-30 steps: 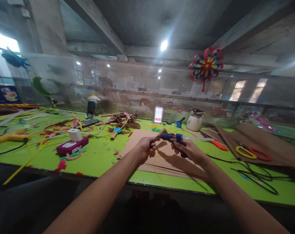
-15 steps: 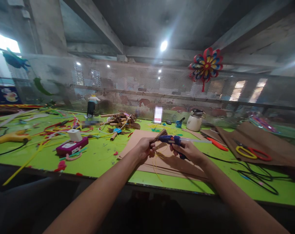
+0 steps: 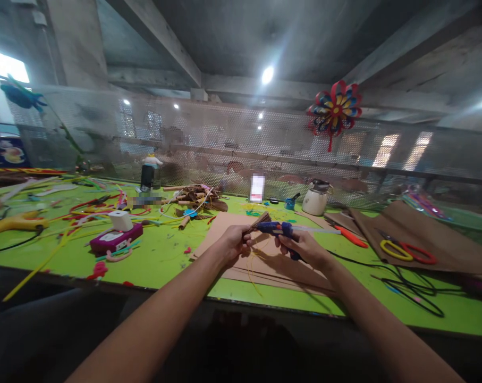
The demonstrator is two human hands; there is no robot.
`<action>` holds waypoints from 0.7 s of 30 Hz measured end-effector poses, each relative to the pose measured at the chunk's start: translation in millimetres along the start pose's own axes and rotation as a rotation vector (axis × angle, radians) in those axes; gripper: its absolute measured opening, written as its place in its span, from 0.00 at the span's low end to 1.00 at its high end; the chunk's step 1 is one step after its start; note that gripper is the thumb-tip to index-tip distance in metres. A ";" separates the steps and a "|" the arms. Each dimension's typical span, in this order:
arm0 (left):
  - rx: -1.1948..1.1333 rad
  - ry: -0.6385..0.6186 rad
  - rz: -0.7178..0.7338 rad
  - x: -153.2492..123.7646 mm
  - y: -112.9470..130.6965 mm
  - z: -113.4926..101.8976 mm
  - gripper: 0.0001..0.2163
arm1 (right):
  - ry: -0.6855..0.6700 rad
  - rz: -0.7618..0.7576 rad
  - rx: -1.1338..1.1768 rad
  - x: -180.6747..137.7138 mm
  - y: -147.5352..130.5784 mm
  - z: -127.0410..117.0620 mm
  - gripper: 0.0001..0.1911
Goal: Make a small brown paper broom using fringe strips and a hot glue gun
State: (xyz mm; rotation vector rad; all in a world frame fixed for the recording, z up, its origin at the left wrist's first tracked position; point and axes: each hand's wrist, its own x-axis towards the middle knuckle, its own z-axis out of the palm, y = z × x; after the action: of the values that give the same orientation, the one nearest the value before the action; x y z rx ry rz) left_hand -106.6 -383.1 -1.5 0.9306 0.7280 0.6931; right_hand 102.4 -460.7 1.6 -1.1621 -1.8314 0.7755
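Since a second ago, the blue glue gun (image 3: 278,229) has edged nearer the left hand (image 3: 236,242), and the green hanging shape (image 3: 70,138) at far left has turned almost edge-on. From the head camera, the left hand pinches a brown paper piece (image 3: 260,218) between thumb and bent fingers, its loose end fanning out past them; it sits above the brown sheets (image 3: 225,226) by the near edge of the green worktop (image 3: 165,266), probably so the gun can get at it from the right. The right hand (image 3: 304,247) curls its fingers round the gun's handle; whether the trigger is squeezed I cannot tell. Nearly level, the gun points its tip at the paper, contact too small to make out, with a clear glue stick (image 3: 316,230) jutting out behind. Slack black cable (image 3: 424,308) lies looped toward the worktop's near right corner, seemingly leaving the gun free to move. Both forearms reach over the near edge and converge, wrists fairly straight
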 end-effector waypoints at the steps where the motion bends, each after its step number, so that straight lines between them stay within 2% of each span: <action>1: -0.003 0.003 0.004 -0.4 0.3 0.2 0.08 | 0.005 -0.003 0.001 -0.2 -0.3 -0.9 0.22; 10: -0.022 0.048 0.016 -3.8 2.8 1.7 0.07 | 0.103 -0.004 0.032 -3.9 -2.5 -15.8 0.22; 17: -0.034 0.055 0.042 -4.3 6.3 2.4 0.08 | 0.347 0.008 0.020 1.1 5.8 -25.5 0.24; 21: -0.017 0.055 0.072 -4.4 7.7 2.5 0.06 | 0.519 0.021 -0.027 8.0 19.2 -33.1 0.18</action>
State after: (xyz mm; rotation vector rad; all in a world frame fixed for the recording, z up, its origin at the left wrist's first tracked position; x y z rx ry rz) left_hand -108.8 -384.4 7.4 0.9288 0.7387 0.7902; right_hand 137.4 -443.5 4.1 -1.2615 -1.4006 0.4072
